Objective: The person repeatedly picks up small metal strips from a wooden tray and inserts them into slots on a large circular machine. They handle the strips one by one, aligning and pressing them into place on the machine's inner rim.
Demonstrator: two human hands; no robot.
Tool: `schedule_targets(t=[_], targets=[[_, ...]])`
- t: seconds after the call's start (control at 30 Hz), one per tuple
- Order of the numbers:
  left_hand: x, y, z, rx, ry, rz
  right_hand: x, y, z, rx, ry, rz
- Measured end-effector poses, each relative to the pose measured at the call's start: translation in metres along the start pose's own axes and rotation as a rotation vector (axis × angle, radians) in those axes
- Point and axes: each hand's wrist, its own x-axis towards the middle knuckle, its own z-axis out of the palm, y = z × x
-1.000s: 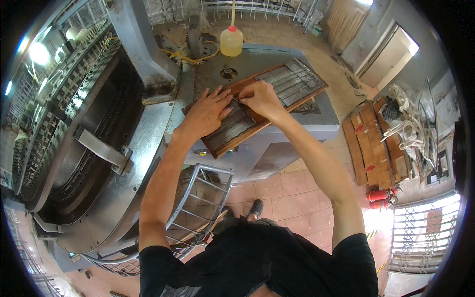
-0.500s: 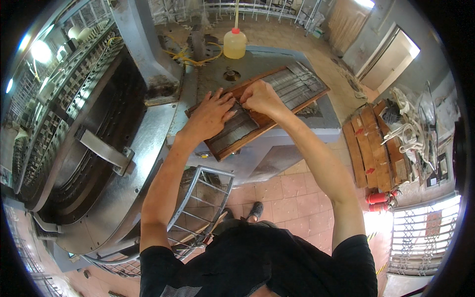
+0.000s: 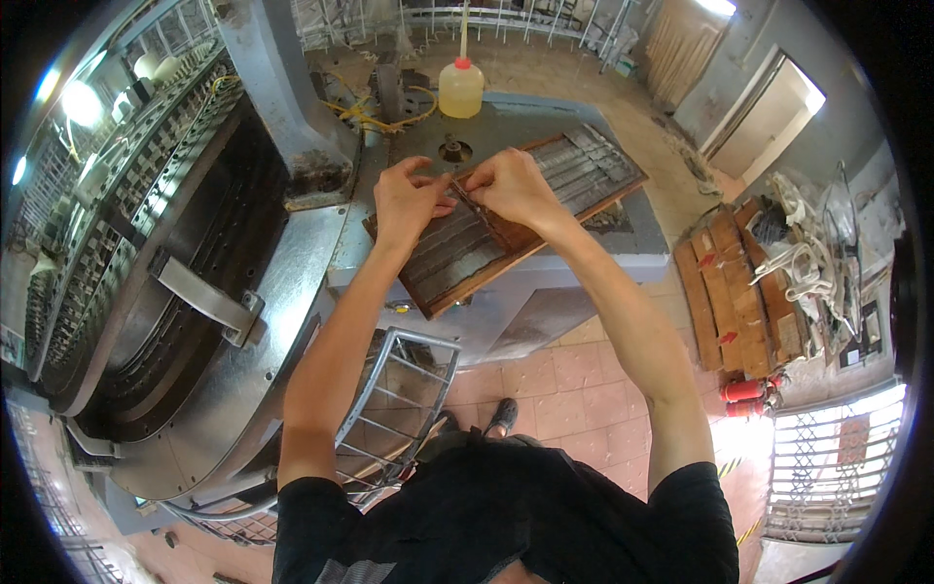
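Observation:
A shallow wooden tray lies slantwise on the grey machine top, divided into sections. Rows of thin metal pieces fill its right part, and more grey metal strips lie in the left part. Over the tray's middle, near its far edge, my two hands face each other a short way apart. My left hand has its fingers bent inward toward the right hand. With fingertips pinched together, my right hand is just above the brown divider area. Whatever sits between the fingertips is too small to make out.
Behind the tray stands a yellowish plastic bottle with a red cap. A large curved machine with a metal handle fills the left, beside a grey upright post. Below is a metal-bar frame. Wooden boards stand at right.
My left hand has lifted off the tray's metal strips and curled its fingers; it was spread flat over them. My right hand has shifted slightly, its fist loosening into a fingertip pinch.

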Motion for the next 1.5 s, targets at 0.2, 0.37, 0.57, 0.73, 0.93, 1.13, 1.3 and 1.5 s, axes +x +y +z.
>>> schedule_targets(t=[0.2,0.37,0.57,0.73,0.93,1.13,1.3,1.5], targets=[[0.005,-0.003,0.008,-0.222,-0.036,-0.101,-0.002,-0.004,0.003,0.052,0.031,0.023],[0.013,-0.009,-0.002,-0.236,0.019,-0.103,-0.005,0.005,0.004,-0.097,-0.001,0.107],[0.012,-0.022,-0.007,-0.312,0.011,-0.077,-0.023,0.000,0.040,-0.557,0.019,0.114],[0.008,-0.024,-0.007,-0.336,0.023,-0.062,-0.030,-0.013,0.045,-0.599,0.067,0.091],[0.000,-0.018,-0.009,-0.361,0.044,-0.056,-0.031,-0.015,0.046,-0.504,0.087,0.135],[-0.002,-0.016,-0.006,-0.371,0.070,-0.065,-0.030,-0.004,0.044,-0.419,0.064,0.118],[-0.001,-0.023,-0.001,-0.321,0.071,-0.032,-0.031,-0.010,0.047,-0.538,0.069,0.081],[-0.004,-0.027,-0.011,-0.368,0.044,-0.010,-0.020,0.009,0.030,-0.276,0.043,0.177]])
